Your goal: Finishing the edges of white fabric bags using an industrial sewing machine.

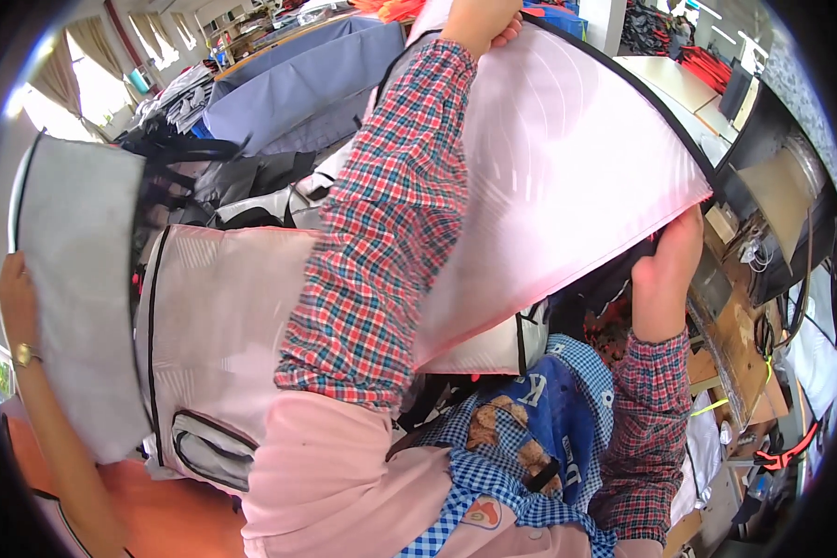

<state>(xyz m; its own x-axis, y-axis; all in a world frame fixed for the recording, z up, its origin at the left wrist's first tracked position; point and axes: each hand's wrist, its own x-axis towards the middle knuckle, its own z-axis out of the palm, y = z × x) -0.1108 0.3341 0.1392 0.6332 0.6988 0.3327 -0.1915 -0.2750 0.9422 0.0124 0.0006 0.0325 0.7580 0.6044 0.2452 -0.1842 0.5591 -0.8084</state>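
A large pale pinkish-white fabric panel (567, 167) with black edging is raised in front of me. My left hand (482, 26) is closed on its upper edge, with the arm in a checked sleeve stretched far up across the view. Lower on the right, my right hand (671, 270) grips the panel near its right corner, fingers partly hidden by the cloth. Below my left arm lies another pale fabric piece (223, 307) with black trim and a black-edged oval opening. Which piece it joins, I cannot tell.
At the left, a co-worker's hand (17, 298) holds a grey panel (79, 279) upright. Behind stands a long blue-grey fabric-sided bin (307, 88). A wooden bench (744, 335) with cords and a dark machine part is on the right. Stacked folded cloth (186, 93) sits at the back left.
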